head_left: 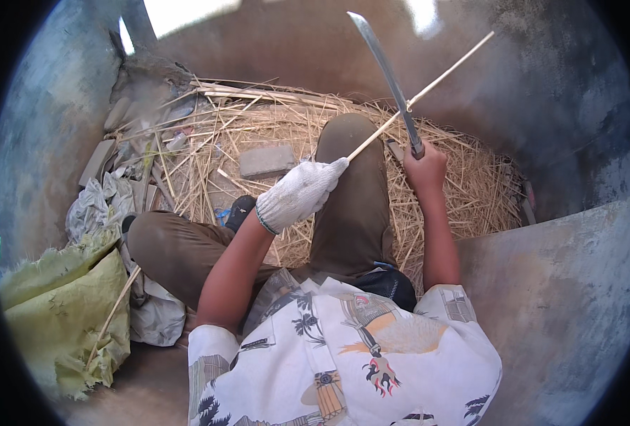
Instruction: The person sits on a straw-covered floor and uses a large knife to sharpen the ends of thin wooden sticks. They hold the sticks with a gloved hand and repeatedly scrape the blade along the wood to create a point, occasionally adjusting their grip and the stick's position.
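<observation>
My left hand (pixel 300 195), in a white knitted glove, is closed around the lower end of a thin pale stick (pixel 453 69). The stick slants up and to the right, over my raised knee. Bare and closed, my right hand (pixel 425 170) grips the short dark handle of a long curved knife (pixel 382 60). Its blade points up and slightly left, crossing the stick about midway. A small pale bit shows at the crossing; whether the edge cuts into the wood there I cannot tell.
Straw-like shavings and thin strips (pixel 464 188) cover the ground around my legs. A grey brick (pixel 266 162) lies beyond my left hand. At left are crumpled white sheeting (pixel 102 202) and a yellow-green sack (pixel 66 305). Walls (pixel 570 78) stand close ahead and at both sides.
</observation>
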`<state>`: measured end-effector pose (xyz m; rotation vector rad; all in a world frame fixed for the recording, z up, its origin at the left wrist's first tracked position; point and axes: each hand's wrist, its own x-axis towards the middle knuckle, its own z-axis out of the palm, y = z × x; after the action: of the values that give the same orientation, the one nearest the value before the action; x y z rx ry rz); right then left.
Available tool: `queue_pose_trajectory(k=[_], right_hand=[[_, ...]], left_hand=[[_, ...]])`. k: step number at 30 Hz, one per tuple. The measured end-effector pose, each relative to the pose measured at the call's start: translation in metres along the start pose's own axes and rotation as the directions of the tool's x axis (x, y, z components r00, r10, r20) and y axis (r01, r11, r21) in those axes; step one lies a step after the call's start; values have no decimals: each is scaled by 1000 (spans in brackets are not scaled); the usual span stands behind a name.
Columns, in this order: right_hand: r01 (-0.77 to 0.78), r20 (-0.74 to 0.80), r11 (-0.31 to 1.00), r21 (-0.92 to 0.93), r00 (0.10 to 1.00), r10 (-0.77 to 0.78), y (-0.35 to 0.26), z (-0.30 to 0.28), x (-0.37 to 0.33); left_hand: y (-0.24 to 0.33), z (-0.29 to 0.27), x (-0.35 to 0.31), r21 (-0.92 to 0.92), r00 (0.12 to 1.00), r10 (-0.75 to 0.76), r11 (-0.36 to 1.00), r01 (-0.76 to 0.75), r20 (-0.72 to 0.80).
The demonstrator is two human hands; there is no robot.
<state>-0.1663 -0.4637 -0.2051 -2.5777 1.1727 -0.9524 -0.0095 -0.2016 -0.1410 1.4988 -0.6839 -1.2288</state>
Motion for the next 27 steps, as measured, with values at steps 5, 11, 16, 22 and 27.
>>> queue_pose_trajectory(k=[5,11,16,22,27], right_hand=[[-81,62,996,-28,995,82,-1,-8,13],[100,-7,994,-54,995,-101,4,-5,-2],[-148,-22,987,58,988,150,10,7,16],[-19,-46,999,-47,999,17,38,-4,17],[-206,86,861,465,978,188,9,22,2]], left_hand=[[-8,0,11,128,983,181,975,-180,0],[-4,-2,4,15,998,55,998,-55,9],[-20,-3,16,184,960,277,942,-279,38],[-26,-2,14,68,980,194,978,-197,40],[-19,3,13,140,969,236,960,-243,66]])
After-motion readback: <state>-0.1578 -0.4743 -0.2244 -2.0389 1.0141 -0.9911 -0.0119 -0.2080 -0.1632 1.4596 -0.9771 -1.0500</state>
